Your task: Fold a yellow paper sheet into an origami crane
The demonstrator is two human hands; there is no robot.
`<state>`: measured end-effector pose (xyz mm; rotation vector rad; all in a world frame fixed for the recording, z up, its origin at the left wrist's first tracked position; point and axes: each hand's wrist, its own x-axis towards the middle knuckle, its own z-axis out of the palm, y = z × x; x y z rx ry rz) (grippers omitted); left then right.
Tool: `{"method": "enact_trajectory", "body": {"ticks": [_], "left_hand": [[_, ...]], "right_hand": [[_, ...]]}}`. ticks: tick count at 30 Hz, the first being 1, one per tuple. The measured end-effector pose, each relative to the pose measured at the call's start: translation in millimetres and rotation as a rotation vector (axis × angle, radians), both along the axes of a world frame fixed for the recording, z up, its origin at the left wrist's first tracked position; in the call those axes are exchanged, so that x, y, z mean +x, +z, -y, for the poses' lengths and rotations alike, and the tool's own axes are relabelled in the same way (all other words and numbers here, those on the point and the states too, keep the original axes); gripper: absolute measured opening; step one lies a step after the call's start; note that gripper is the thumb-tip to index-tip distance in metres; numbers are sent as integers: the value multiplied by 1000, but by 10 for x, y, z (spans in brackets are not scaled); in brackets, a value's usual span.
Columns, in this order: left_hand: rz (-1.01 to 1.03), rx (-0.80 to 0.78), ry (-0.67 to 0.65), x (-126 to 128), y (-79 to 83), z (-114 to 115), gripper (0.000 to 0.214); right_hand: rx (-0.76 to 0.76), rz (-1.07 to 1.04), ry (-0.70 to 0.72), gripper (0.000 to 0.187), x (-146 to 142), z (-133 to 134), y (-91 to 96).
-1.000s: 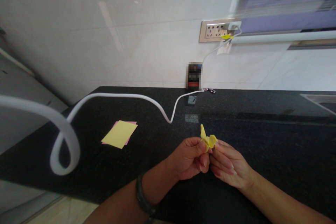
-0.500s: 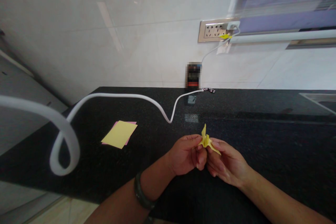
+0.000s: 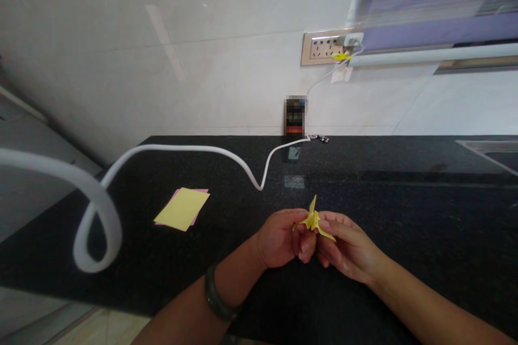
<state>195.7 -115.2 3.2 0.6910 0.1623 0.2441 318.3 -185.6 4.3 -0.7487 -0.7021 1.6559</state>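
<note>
Between both hands, above the dark countertop, is a small yellow origami crane [image 3: 312,219] with one thin point standing up and its wings spread to the sides. My left hand [image 3: 285,238], with a dark bangle on the wrist, pinches the crane's left wing between thumb and fingers. On the other side my right hand [image 3: 348,245] is closed on the right wing, its thumb lying on top of the paper. The wing's tip pokes out below that thumb. Parts of the crane are hidden by the fingers.
Yellow paper [image 3: 183,209] lies over pink paper on the black countertop [image 3: 226,172]. A thick white cable [image 3: 186,147] loops across the left. A phone-like device [image 3: 295,117] leans on the wall below a socket panel [image 3: 319,48]. At the far right is a sink edge [image 3: 485,145].
The crane's wings look spread a little wider, with more of the left wing showing over my left fingers. Both hands keep hold of it. The whole view has shifted slightly.
</note>
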Motion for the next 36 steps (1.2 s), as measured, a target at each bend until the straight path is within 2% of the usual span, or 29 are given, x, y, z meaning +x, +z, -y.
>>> {"method": "enact_trajectory", "body": {"ticks": [14, 21, 30, 36], "left_hand": [[72, -67, -57, -19, 25, 23, 30], [26, -135, -75, -16, -25, 1, 31], [38, -206, -73, -20, -33, -5, 22], [96, -188, -51, -22, -20, 9, 19]], "right_hand": [[19, -162, 54, 17, 9, -10, -14], [23, -111, 17, 20, -30, 15, -17], [81, -14, 9, 19, -50, 26, -69], [27, -68, 29, 18, -38, 13, -33]]}}
